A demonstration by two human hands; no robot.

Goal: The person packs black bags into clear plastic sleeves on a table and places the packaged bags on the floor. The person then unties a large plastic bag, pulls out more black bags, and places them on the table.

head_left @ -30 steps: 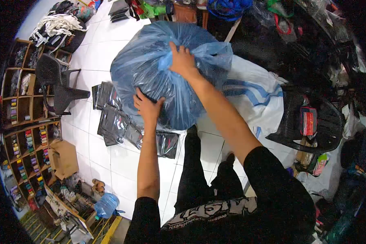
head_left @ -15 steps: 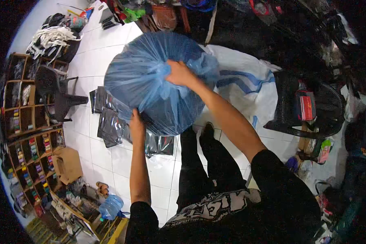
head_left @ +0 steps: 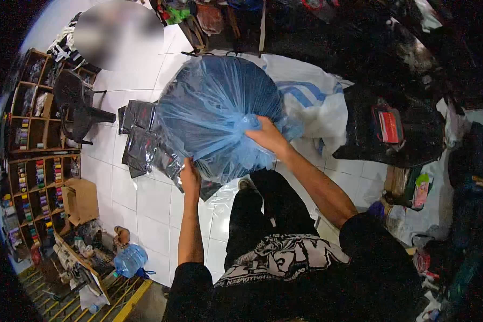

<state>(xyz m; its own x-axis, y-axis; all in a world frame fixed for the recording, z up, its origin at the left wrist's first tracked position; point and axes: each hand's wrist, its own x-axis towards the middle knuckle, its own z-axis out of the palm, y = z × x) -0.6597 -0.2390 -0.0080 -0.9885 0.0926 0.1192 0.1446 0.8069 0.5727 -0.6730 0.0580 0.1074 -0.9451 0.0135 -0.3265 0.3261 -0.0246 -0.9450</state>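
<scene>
A large, round, full bag of thin see-through blue plastic (head_left: 220, 96) stands in front of me, with dark contents showing through. My right hand (head_left: 267, 135) is closed around the bunched plastic at the bag's gathered top. At the bag's near left edge, my left hand (head_left: 190, 177) pinches the plastic between thumb and fingers. Several flat black packets in clear wrapping (head_left: 140, 147) lie on the tiles beside the bag, partly hidden by it. Behind it to the right is a white sack with blue stripes (head_left: 322, 107).
A black chair (head_left: 78, 104) stands at left before wooden shelves (head_left: 32, 155) holding thread spools. Near them are a cardboard box (head_left: 80, 201) and a clear blue water jug (head_left: 130, 260). At right, another black chair (head_left: 418, 145) carries a red item (head_left: 387, 126).
The bag has shifted right and tipped toward me, its gathered top now closer. My right hand moved with it, nearer and to the right. My left hand moved slightly right and nearer, still pinching plastic.
</scene>
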